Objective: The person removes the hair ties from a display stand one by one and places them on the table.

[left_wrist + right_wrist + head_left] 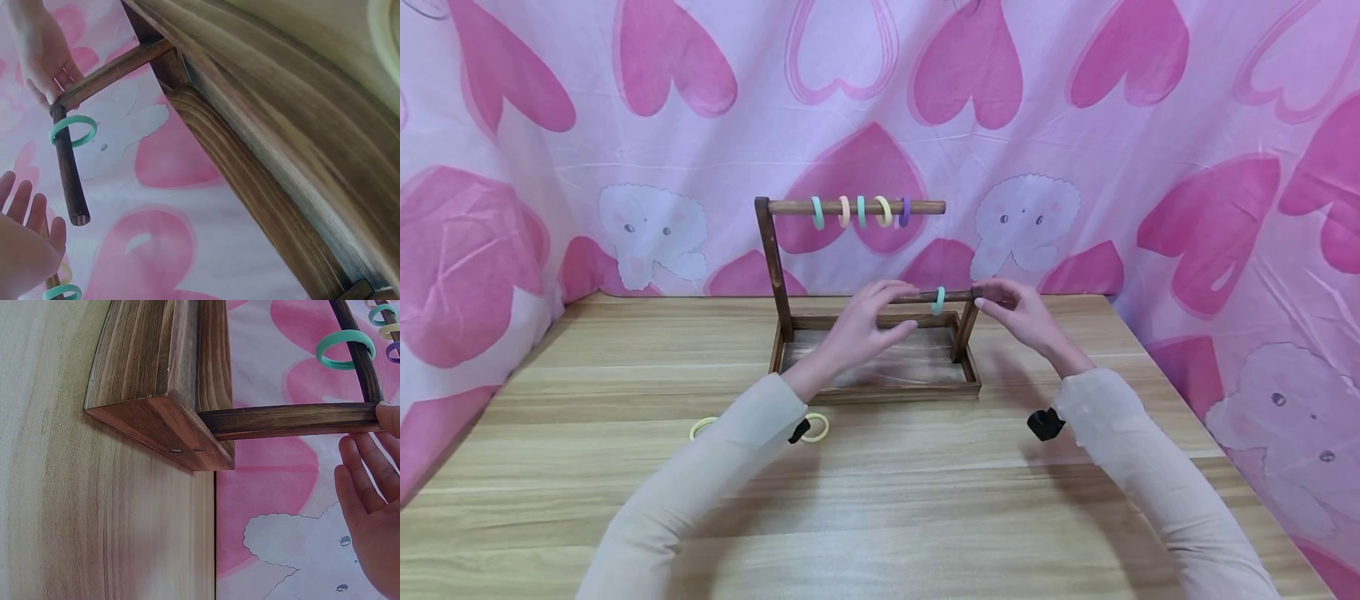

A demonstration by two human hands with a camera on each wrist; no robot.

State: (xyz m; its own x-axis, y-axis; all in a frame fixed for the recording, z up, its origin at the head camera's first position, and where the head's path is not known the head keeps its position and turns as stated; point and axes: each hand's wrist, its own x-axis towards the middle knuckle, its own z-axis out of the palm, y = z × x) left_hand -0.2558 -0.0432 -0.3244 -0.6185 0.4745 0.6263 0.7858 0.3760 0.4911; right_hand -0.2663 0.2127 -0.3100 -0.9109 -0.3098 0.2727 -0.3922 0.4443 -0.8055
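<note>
A dark wooden stand [880,393] with a tray base carries two bars on posts. Round the lower bar [71,169] hangs a mint green ring [937,301]. At the corner where this bar meets its short post [964,332], my right hand [1017,312] pinches the wood between thumb and fingers. My left hand [867,327] is by the bar's free end, thumb spread from the straight fingers and nothing in its grasp. On the upper bar [790,207] hang several rings: mint, pink, yellow and a purple ring [905,212] nearest the free end.
Two pale yellow rings lie on the wooden table [925,517]: one ring [826,428] beside the left wrist, the other ring [698,426] farther left, partly behind the sleeve. A pink heart-patterned cloth [1052,150] hangs behind the table and along its sides.
</note>
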